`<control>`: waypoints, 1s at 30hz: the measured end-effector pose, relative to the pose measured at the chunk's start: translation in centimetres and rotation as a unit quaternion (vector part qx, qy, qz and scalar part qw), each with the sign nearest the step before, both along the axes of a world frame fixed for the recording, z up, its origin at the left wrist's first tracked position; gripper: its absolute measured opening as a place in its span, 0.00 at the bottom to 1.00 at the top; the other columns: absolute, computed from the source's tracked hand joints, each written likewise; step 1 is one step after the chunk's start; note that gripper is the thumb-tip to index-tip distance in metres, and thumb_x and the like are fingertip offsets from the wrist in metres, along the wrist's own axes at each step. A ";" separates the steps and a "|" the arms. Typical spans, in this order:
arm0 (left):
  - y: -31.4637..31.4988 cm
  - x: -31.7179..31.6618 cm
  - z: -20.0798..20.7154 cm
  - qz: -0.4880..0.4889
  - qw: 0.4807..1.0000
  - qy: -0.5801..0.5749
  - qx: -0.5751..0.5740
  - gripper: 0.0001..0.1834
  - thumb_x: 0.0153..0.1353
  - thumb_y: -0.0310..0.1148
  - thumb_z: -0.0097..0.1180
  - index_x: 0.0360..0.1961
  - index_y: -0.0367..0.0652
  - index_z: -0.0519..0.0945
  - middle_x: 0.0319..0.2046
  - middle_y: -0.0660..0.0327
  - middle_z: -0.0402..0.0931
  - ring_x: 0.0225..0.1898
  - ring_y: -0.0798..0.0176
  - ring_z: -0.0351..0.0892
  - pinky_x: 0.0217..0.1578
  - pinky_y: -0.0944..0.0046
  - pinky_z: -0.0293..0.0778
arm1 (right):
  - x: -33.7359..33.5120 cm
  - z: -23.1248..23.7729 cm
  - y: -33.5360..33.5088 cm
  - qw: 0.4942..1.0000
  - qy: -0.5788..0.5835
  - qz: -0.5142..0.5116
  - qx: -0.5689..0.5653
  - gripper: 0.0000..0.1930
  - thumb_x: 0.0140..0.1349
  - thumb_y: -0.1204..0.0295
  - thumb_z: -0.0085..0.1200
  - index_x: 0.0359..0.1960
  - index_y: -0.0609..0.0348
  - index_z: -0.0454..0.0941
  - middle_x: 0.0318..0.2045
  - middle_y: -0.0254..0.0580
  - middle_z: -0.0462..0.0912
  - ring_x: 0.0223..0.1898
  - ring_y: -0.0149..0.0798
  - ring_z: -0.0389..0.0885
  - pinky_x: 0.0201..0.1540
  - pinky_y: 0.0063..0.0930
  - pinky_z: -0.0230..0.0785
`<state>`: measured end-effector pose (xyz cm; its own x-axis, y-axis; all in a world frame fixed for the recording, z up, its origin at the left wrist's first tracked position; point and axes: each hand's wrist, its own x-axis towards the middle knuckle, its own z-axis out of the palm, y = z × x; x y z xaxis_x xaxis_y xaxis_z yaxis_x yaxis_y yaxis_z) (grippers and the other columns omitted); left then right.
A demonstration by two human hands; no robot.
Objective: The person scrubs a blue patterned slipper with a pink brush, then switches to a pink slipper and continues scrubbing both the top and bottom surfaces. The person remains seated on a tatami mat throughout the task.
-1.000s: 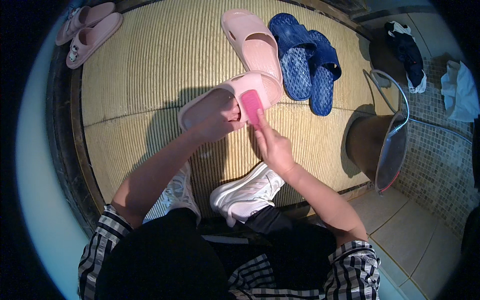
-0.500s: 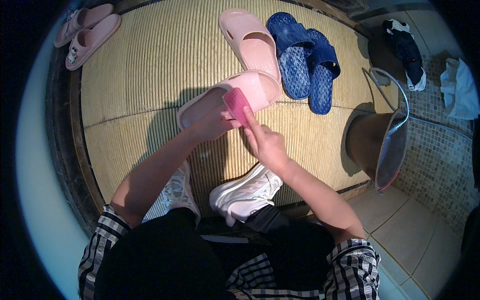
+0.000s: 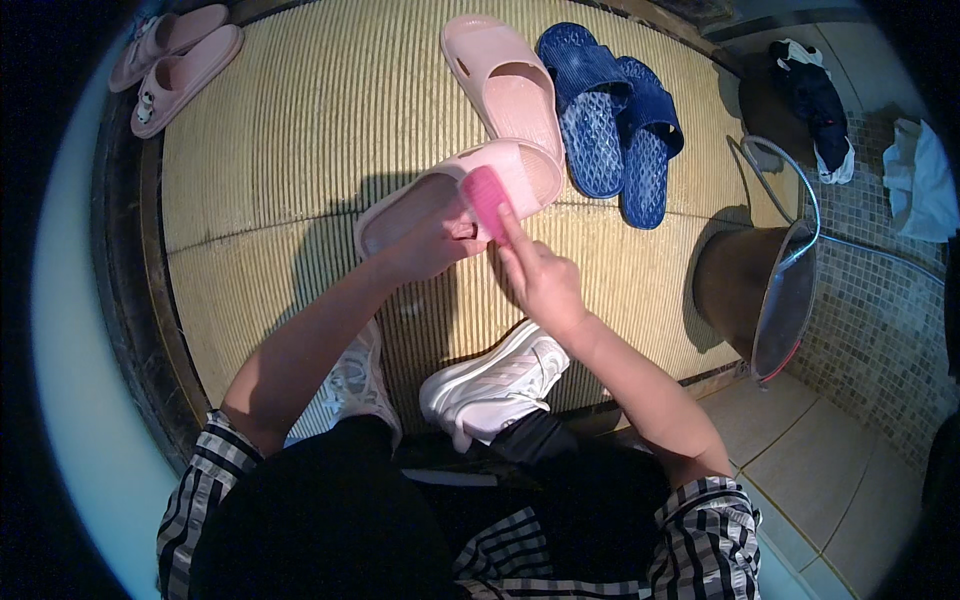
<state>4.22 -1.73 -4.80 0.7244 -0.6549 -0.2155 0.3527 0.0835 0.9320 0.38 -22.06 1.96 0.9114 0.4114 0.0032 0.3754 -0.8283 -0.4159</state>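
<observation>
My left hand [image 3: 432, 248] is closed around the near side of a light pink slipper [image 3: 525, 170], holding it tilted above the ribbed mat. In my right hand [image 3: 550, 288] is a small pink brush [image 3: 484, 196], its back toward me and my forefinger stretched along it. The brush lies against the slipper's strap; its bristles are hidden. Just beyond, the matching pink slipper [image 3: 493, 58] rests on the mat, right beside a pair of navy slippers [image 3: 592, 140].
My white sneakers [image 3: 500, 385] are on the near part of the mat [image 3: 300, 90]. A dark bucket [image 3: 735, 275] with a hose [image 3: 815, 210] stands at the right, by a mosaic-tiled wall. Another pink pair of slippers [image 3: 185, 85] sits at the far left.
The brush has slid slightly up and to the right along the slipper, my right hand moving with it. My left hand and the slipper have hardly moved.
</observation>
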 end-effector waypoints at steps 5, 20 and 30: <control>0.1 0.4 -0.4 -0.051 0.983 -0.134 0.112 0.21 0.62 0.24 0.53 0.57 0.34 0.68 0.45 0.62 0.75 0.48 0.68 0.72 0.52 0.64 0.69 | 0.2 -0.6 -1.3 0.995 0.046 -0.090 0.012 0.31 0.69 0.65 0.49 0.73 0.45 0.56 0.17 0.45 0.77 0.15 0.45 0.76 0.18 0.40 0.69; 0.2 0.5 4.6 -0.056 0.992 -0.020 0.113 0.10 0.64 0.26 0.51 0.46 0.34 0.74 0.40 0.60 0.73 0.45 0.66 0.72 0.50 0.63 0.68 | -0.7 0.0 -0.7 1.000 0.015 -0.014 0.014 0.31 0.70 0.64 0.48 0.73 0.50 0.55 0.16 0.42 0.76 0.13 0.39 0.73 0.14 0.36 0.67; 0.2 0.6 4.0 -0.057 0.988 -0.044 0.136 0.25 0.62 0.24 0.51 0.59 0.31 0.60 0.40 0.64 0.72 0.43 0.70 0.71 0.49 0.67 0.69 | 1.8 1.3 -1.4 0.997 0.037 -0.061 -0.022 0.28 0.70 0.63 0.48 0.71 0.45 0.60 0.15 0.43 0.75 0.14 0.44 0.75 0.17 0.38 0.69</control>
<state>4.81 -1.48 -0.78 0.6729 -0.6600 -0.3342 0.2620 -0.2099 0.9420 2.16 -23.42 3.24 0.9516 0.2963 -0.0818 0.2408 -0.8839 -0.4010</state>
